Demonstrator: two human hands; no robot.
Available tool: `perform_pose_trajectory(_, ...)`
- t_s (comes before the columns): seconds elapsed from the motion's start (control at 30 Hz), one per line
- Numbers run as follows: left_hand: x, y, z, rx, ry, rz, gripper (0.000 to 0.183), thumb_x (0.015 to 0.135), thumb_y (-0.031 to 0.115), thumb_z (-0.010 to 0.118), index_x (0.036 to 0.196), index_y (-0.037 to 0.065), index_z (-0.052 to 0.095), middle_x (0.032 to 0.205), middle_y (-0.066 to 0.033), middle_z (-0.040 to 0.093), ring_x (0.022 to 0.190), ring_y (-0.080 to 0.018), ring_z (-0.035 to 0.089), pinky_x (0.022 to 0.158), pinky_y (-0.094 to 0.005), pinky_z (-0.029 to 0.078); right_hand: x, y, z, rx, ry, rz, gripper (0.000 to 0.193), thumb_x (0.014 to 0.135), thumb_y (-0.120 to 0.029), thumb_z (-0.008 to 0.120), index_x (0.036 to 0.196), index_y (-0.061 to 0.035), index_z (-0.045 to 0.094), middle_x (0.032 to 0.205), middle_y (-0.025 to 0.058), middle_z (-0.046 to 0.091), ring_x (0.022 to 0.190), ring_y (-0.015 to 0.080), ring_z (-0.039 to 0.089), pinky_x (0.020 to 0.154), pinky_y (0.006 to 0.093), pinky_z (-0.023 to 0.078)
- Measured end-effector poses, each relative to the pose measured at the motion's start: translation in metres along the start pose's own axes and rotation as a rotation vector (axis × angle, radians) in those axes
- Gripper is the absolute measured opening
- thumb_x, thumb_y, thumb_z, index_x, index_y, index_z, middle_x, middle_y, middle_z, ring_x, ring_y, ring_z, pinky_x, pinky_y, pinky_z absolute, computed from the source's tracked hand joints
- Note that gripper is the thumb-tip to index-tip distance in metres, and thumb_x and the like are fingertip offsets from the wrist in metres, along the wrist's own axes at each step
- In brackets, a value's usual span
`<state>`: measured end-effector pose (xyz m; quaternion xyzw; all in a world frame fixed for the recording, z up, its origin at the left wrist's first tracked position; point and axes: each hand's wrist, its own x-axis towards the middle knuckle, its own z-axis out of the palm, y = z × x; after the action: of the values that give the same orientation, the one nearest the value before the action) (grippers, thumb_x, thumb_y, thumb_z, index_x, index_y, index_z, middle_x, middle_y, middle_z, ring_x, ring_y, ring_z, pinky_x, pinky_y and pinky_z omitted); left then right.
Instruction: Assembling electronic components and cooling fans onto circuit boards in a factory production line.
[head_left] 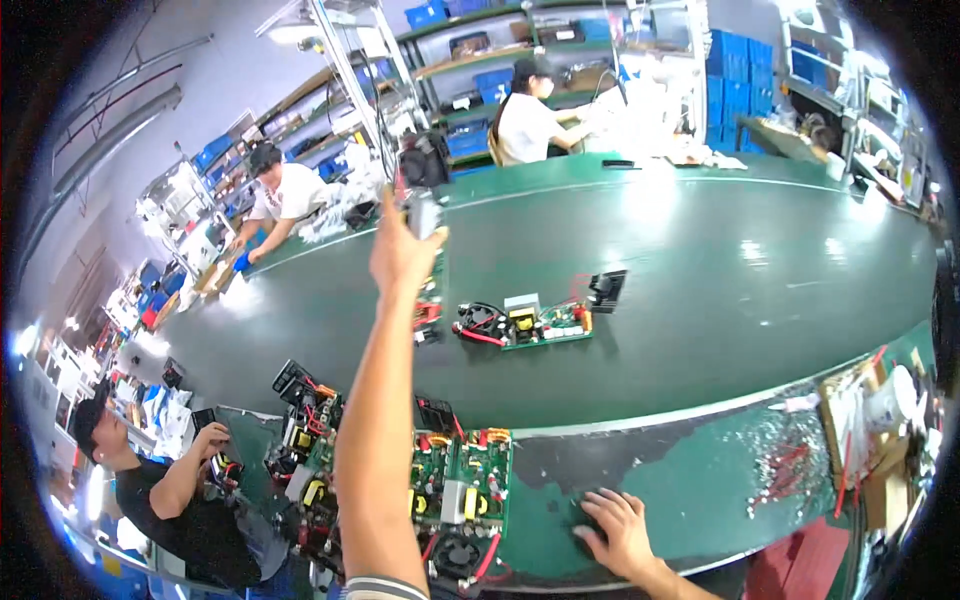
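My left hand [403, 252] reaches far out over the dark green belt, its fingers closed around a circuit board [428, 305]. A black fan sits at that board's far end; my hand hides its middle. Close by on the belt lies another circuit board [545, 325] with a fan, red wires and a black plate. Below my left forearm, several green circuit boards [487, 470] with fans and yellow transformers crowd the near bench. My right hand [620, 530] rests on the bench's green top, fingers apart, holding nothing.
Loose small parts and red pieces [785, 470] lie scattered at the right of the bench, by a cardboard box [885, 505] and a white tub [890, 400]. A person in black [180, 500] handles a board at left. Two people in white work across the belt [700, 300].
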<state>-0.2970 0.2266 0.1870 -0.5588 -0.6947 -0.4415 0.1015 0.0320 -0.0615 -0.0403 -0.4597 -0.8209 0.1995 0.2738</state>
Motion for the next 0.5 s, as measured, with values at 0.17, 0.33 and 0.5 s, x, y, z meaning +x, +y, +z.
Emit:
perform_pose_trajectory(0.17,-0.065,0.166,-0.041,-0.275,0.008,0.039,0.111,0.067,0.03,0.086,0.152,-0.001,0.022,0.141,-0.0299,0.049,0.127,-0.0418,0.053,0.105,-0.043,0.042,0.037,-0.048,-0.034,1.572,-0.121,0.156,0.07,0.093,-0.04,0.067,0.148,-0.0062,0.04,0.149,0.0133,0.048,0.137,0.0265,0.044,0.114,0.0455,0.033)
perform_pose_trajectory(0.33,-0.127,0.227,-0.017,-0.407,-0.234,-0.129,0.119,0.064,0.033,0.087,0.154,-0.001,0.017,0.14,-0.0294,0.051,0.127,-0.0418,0.053,0.108,-0.0414,0.041,0.027,-0.121,-0.052,2.086,-0.242,0.006,0.076,0.097,-0.058,0.051,0.152,-0.0091,0.031,0.153,0.011,0.042,0.139,0.0271,0.042,0.115,0.0478,0.033)
perform_pose_trajectory(0.5,-0.202,0.233,0.036,-0.258,-0.429,-0.238,0.125,0.062,0.031,0.088,0.156,0.002,0.012,0.141,-0.0296,0.05,0.128,-0.0405,0.054,0.107,-0.0421,0.042,-0.048,-0.103,-0.06,2.2,-0.19,0.18,0.075,0.099,-0.063,0.038,0.152,-0.0104,0.034,0.152,0.0104,0.043,0.139,0.0288,0.041,0.116,0.0496,0.032)
